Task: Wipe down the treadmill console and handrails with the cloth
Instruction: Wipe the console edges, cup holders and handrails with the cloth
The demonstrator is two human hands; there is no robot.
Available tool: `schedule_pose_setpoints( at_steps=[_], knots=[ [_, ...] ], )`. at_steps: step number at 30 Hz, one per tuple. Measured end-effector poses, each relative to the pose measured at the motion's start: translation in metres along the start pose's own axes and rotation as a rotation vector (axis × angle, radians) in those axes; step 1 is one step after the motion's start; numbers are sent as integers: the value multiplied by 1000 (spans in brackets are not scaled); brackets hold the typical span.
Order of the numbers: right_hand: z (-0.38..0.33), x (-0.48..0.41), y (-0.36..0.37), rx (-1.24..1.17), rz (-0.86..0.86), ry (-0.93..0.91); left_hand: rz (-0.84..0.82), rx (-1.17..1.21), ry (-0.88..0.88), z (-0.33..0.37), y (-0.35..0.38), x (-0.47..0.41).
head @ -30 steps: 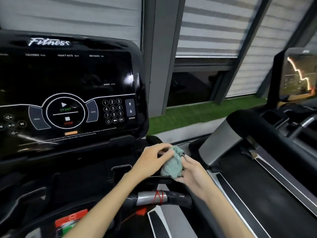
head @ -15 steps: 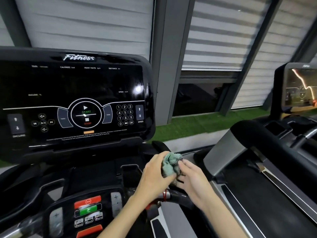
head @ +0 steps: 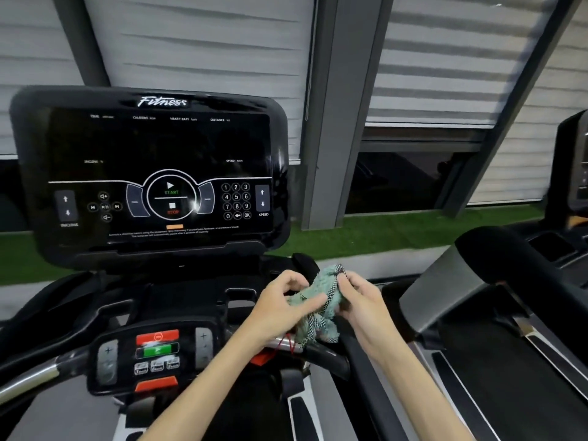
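Cloth: I see the teal cloth (head: 322, 292), bunched up, with black-and-white checked edging, held between both hands. It sits below and to the right of the console, apart from the screen.
Left hand: my left hand (head: 280, 302) pinches the cloth's left side, thumb laid across the fabric and fingers curled in above it.
Right hand: my right hand (head: 364, 302) grips the cloth's upper right side, fingers curled round the fabric near the checked edge.
Cloth's lower end: it hangs down in front of the right part of the front handrail (head: 321, 354). I cannot tell whether it touches the bar.
Console: the black console (head: 149, 144) stands upright ahead and left of the hands. It reads "Fitness" along the top, with START and STOP marks in a central ring, a number pad to the right, and INCLINE and SPEED arrows at either side.
Lower control panel: a small panel (head: 157, 353) with a red button above a green one sits on the handrail, left of my left forearm.
Chrome grip: a silver section of the handrail (head: 30, 381) shows at the far left.
Neighbouring treadmill: a second machine (head: 486, 275) stands to the right, well apart from the cloth.
Background: grey blinds (head: 203, 43) hang behind the console, over a green turf strip (head: 397, 233).
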State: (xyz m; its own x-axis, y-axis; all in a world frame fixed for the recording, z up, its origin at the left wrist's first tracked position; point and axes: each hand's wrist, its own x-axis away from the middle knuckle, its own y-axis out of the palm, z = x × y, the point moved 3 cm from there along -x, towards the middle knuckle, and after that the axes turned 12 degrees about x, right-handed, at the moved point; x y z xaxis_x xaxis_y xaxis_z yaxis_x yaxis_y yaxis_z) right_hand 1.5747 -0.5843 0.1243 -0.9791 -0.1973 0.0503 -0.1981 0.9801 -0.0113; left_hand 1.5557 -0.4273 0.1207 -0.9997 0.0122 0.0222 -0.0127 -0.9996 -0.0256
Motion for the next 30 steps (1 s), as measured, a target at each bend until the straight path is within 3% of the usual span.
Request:
schedule_pose_setpoints(
  at_steps=[4, 10, 15, 20, 30],
  knots=[
    [-17, 0, 3, -1, -16, -16, -154, 42, -51, 6, -8, 5],
    [-25, -7, 7, -174, -11, 108, -321, -78, 60, 16, -5, 9],
    [-11, -17, 8, -345, -30, 207, -289, 12, 43, 16, -9, 0],
    [13, 5, 21, -117, -185, 176, -198, 180, 81, 18, -20, -11],
    [20, 5, 42, 672, -170, -129, -285, -285, 47, -14, -44, -12]
  ],
)
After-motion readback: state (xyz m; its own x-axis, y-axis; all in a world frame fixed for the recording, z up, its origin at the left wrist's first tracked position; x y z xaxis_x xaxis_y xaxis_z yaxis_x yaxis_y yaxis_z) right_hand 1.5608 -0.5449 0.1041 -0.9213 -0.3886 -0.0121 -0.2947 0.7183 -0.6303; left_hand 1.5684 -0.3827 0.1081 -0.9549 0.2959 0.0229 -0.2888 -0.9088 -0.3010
